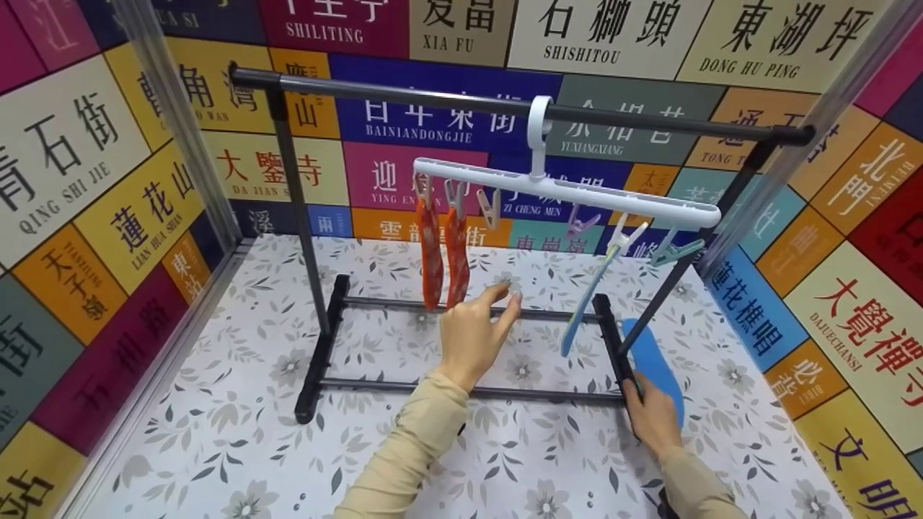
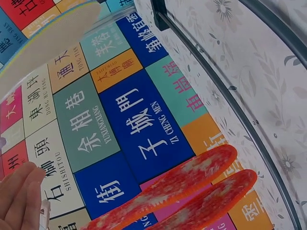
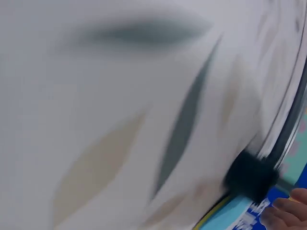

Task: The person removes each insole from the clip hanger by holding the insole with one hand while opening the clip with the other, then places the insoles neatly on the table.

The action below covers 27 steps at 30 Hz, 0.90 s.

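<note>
In the head view my left hand (image 1: 476,331) is raised in front of the rack, thumb and fingers apart with nothing between them. Close beside it, two red mottled insoles (image 1: 430,259) hang from clothespins on a white hanger (image 1: 606,194). Farther right a thin insole with a light-blue and yellow edge (image 1: 583,303) hangs edge-on from a white clothespin (image 1: 629,231). My right hand (image 1: 652,418) is low at the front end of the rack's right foot, overlapping a blue insole (image 1: 652,353) on the table. Its finger contact is partly hidden.
The hanger hooks over the top bar of a dark clothes rack (image 1: 404,94). Unused clothespins (image 1: 490,209) hang along it, including a purple clothespin (image 1: 581,222) and a green clothespin (image 1: 676,252). Sign-patterned walls surround the flower-patterned tabletop (image 1: 238,346).
</note>
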Available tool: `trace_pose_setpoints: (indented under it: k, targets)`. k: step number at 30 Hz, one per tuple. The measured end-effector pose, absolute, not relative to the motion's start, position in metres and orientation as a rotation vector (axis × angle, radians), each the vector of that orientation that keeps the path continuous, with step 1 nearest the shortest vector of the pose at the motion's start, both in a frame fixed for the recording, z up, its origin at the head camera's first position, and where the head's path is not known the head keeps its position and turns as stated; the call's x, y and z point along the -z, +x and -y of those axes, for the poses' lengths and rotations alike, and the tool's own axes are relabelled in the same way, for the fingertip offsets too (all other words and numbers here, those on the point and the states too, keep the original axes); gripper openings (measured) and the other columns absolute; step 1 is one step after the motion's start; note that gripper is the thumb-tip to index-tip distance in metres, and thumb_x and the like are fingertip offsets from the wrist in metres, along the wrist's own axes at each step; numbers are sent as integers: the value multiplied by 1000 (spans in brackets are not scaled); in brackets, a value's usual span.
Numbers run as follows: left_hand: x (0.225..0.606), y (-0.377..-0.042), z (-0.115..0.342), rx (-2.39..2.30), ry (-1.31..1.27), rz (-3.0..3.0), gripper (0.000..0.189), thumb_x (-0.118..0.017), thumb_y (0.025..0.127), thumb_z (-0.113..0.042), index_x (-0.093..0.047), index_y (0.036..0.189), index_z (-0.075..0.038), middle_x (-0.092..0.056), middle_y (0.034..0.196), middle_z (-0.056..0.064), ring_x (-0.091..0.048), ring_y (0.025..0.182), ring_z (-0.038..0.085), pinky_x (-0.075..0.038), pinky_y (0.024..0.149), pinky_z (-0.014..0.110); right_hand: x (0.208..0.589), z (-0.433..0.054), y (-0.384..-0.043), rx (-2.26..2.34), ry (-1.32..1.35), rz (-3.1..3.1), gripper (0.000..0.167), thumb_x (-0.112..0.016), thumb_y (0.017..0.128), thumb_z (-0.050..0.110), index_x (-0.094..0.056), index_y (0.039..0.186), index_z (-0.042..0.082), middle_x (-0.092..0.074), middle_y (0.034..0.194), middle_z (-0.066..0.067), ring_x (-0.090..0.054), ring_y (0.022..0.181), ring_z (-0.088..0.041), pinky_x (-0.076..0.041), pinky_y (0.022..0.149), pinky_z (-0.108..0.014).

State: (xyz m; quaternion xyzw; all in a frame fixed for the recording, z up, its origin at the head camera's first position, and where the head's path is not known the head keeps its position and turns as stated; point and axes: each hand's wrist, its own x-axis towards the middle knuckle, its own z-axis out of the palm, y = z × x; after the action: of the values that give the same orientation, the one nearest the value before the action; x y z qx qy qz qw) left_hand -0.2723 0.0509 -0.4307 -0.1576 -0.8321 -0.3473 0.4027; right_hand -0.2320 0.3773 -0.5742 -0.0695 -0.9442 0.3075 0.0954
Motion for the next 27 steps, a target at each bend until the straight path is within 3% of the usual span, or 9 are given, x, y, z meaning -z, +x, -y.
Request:
trace_pose_setpoints:
  k: [3,6,11,15,22,27]
  targets:
    - [431,-275,-53,874,-391,2121,25,-68,92,-36,-76,106,-17,-78,93,-4,-64,49,15,-45,44,29,570,-359,-231,-943,-178,2811,60,-52,102,31,-36,150,0,-58,127,-35,-61,107,-50,-46,95,-58]
    - [432,-279,-55,871,-370,2145,27,-66,93,-39,-76,107,-18,-78,95,-6,-64,49,15,-43,43,29,567,-342,-232,-939,-120,2818,73,-61,97,36,-29,154,3,-49,142,-31,-54,120,-51,-42,101,-60]
    - [435,-283,-57,887,-359,2182,30,-64,94,-39,-74,112,-17,-77,100,-5,-61,46,15,-42,42,29,559,-313,-239,-914,-71,2835,103,-64,86,64,-17,158,7,-30,157,-25,-40,136,-49,-35,109,-60]
    - [433,-286,-58,886,-387,2179,32,-64,95,-38,-73,114,-15,-77,101,-1,-66,51,19,-46,44,31,549,-288,-245,-926,-46,2805,119,-65,78,73,-10,158,5,-25,160,-23,-40,139,-44,-33,112,-56]
    - [420,-288,-68,887,-446,2111,29,-64,96,-35,-74,113,-13,-77,102,1,-74,69,18,-53,52,29,532,-259,-256,-937,-7,2686,119,-70,77,68,-11,157,3,-24,160,-23,-40,138,-43,-40,107,-56]
    - [413,-288,-80,888,-482,2058,27,-64,96,-33,-75,110,-13,-77,99,1,-75,77,16,-55,58,28,526,-255,-262,-898,20,2585,110,-71,83,60,-15,156,-1,-31,156,-27,-51,127,-47,-48,97,-56]
